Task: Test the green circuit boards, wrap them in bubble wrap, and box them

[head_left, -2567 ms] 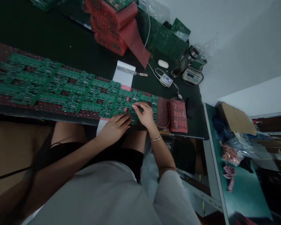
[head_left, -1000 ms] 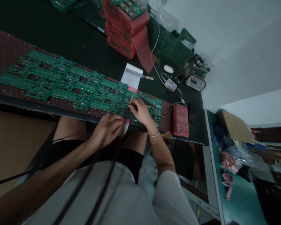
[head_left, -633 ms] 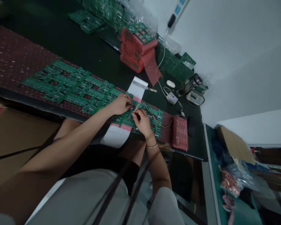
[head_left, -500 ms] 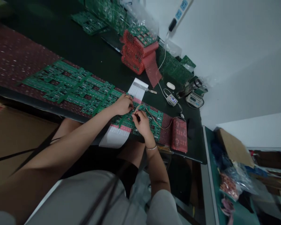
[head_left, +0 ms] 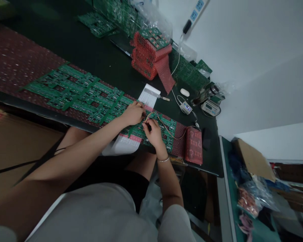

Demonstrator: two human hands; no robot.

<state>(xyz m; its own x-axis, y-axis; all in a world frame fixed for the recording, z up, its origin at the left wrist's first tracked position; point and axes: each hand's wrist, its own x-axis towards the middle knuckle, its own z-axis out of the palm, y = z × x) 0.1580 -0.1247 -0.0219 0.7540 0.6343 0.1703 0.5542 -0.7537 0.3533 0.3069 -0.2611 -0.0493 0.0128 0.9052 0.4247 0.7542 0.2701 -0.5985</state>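
Note:
Green circuit boards (head_left: 86,90) lie in a long row on red bubble wrap. Over the boards toward the right end, my left hand (head_left: 134,113) rests with curled fingers; whatever its fingertips grip is hidden. Just to its right, my right hand (head_left: 153,131) pinches the end of a thin cable (head_left: 164,125), close to the board surface. From there the cable loops over the boards toward a red-wrapped packet (head_left: 194,145). The fingertips of both hands nearly meet.
Behind the boards are a white paper strip (head_left: 148,95), a knife-like tool (head_left: 164,98) and a red bubble-wrapped stack (head_left: 147,53). A small device with a lit display (head_left: 186,107) and a glass bottle (head_left: 204,94) stand further right. White paper (head_left: 125,146) hangs over the front edge.
My left hand has shifted very slightly toward the right hand, which stays pinched on the cable. The hanging paper at the front edge has flexed a little to the left.

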